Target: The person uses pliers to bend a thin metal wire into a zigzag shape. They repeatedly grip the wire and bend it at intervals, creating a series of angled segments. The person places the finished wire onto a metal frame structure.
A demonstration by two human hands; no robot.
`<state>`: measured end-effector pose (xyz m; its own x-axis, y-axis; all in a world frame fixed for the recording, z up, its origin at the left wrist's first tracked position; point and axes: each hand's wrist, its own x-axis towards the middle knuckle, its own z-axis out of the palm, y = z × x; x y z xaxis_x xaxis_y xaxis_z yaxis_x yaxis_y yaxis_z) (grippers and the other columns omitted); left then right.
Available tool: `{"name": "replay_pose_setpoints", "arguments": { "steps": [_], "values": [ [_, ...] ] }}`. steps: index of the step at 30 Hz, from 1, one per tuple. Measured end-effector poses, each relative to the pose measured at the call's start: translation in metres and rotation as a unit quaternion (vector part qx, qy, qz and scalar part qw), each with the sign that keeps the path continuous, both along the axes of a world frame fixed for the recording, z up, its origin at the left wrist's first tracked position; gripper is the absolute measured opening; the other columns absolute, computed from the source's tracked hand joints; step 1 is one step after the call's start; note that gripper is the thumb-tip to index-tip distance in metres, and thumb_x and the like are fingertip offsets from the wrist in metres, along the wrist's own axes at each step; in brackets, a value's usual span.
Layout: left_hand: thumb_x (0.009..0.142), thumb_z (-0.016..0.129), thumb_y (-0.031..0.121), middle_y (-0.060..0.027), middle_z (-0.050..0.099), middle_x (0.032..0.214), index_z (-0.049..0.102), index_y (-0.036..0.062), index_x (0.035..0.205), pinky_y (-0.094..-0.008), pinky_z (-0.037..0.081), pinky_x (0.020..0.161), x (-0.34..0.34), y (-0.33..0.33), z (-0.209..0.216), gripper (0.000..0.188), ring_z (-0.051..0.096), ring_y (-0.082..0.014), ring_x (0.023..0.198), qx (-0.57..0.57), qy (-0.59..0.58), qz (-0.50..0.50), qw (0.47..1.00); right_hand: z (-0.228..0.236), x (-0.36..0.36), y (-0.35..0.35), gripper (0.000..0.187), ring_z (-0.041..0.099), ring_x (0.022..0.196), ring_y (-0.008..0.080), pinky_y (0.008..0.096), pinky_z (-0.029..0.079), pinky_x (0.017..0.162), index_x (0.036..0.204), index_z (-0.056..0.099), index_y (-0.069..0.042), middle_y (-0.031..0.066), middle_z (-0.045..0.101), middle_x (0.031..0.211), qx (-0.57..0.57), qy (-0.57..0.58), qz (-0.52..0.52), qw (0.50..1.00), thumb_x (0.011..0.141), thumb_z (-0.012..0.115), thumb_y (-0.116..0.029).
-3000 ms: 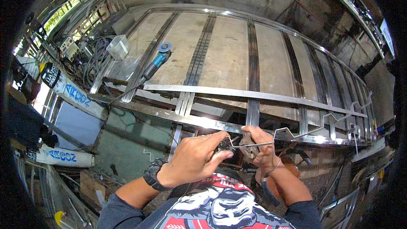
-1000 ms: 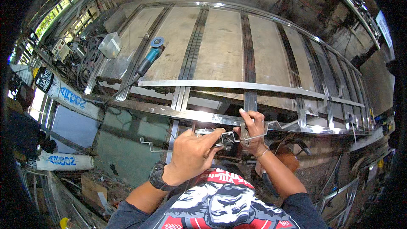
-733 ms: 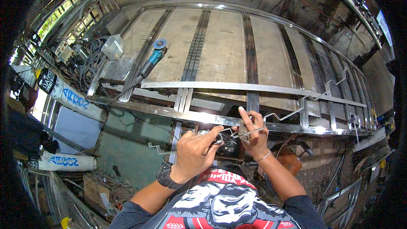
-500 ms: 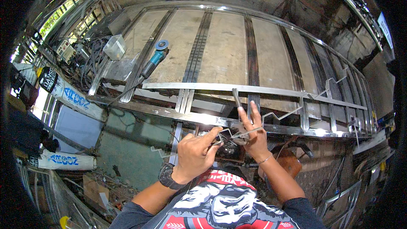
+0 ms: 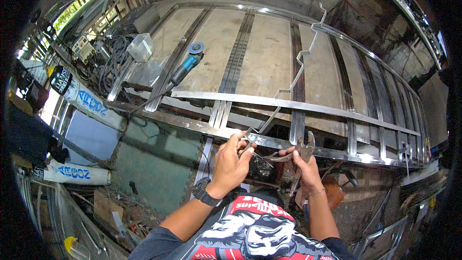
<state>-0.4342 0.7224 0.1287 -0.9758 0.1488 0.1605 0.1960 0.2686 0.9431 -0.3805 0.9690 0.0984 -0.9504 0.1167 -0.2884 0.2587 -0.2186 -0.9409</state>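
My left hand, with a dark watch at the wrist, pinches the near end of a thin metal strip bent in zigzag steps. From my fingers the strip rises away over a long metal frame, its far end near the back edge. My right hand is closed round what look like locking pliers, their curved jaws pointing up and the handles spread at my fingers. The pliers are apart from the strip. A long flat metal bar lies across the frame beneath the strip.
An angle grinder with a blue disc rests on the frame's left part, its cord trailing left. Beyond it are a clear plastic box and coiled cables. White printed sacks lie at left. A concrete wall stands behind.
The zigzag strip has swung from lying rightward to pointing away over the frame. My right hand has let go of the strip and turned the pliers jaws-up.
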Motion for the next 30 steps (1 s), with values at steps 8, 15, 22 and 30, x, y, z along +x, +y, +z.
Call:
{"name": "replay_pose_setpoints", "arguments": {
  "steps": [8,15,22,30],
  "values": [
    [0.097,0.064,-0.001,-0.0099,0.071,0.105,0.04,0.0011,0.138,-0.0193,0.048,0.069,-0.017,0.016,-0.004,0.048,0.062,-0.0061,0.082,0.193,-0.115,-0.072,0.972,0.043,0.016,0.017,0.069,0.051,0.133,0.0527,0.066,0.033,0.117,0.152,0.037,0.003,0.0358,0.049,0.145,-0.479,0.052,0.092,0.872,0.098,0.062,-0.033],
    [0.103,0.06,0.006,-0.017,0.069,0.114,0.032,0.0094,0.146,-0.0273,0.055,0.079,-0.029,0.016,0.016,0.051,0.065,-0.0128,0.089,0.333,-0.169,-0.147,0.916,0.085,0.022,0.015,0.062,0.043,0.138,0.0591,0.0745,0.032,0.113,0.144,0.044,0.008,0.0459,0.041,0.145,-0.445,0.052,0.109,0.887,0.099,0.057,-0.033],
    [0.103,0.064,0.014,-0.0155,0.07,0.106,0.039,0.011,0.141,-0.0274,0.056,0.078,-0.039,0.024,0.025,0.046,0.067,-0.0134,0.084,0.408,-0.186,-0.139,0.883,0.077,0.048,-0.025,0.089,0.035,0.148,0.0479,0.0663,0.02,0.122,0.153,0.034,0.009,0.0373,0.032,0.158,-0.45,-0.024,0.14,0.882,0.09,0.07,-0.042],
    [0.1,0.067,0.008,-0.0107,0.071,0.105,0.052,0.0021,0.138,-0.0217,0.053,0.074,-0.029,0.032,0.016,0.041,0.062,-0.0084,0.078,0.397,-0.198,-0.118,0.888,0.103,0.03,-0.053,0.075,0.044,0.138,0.0555,0.0732,0.023,0.119,0.136,0.049,0.011,0.0364,0.055,0.135,-0.447,0.045,0.08,0.89,0.068,0.066,-0.014]
  ]
}}
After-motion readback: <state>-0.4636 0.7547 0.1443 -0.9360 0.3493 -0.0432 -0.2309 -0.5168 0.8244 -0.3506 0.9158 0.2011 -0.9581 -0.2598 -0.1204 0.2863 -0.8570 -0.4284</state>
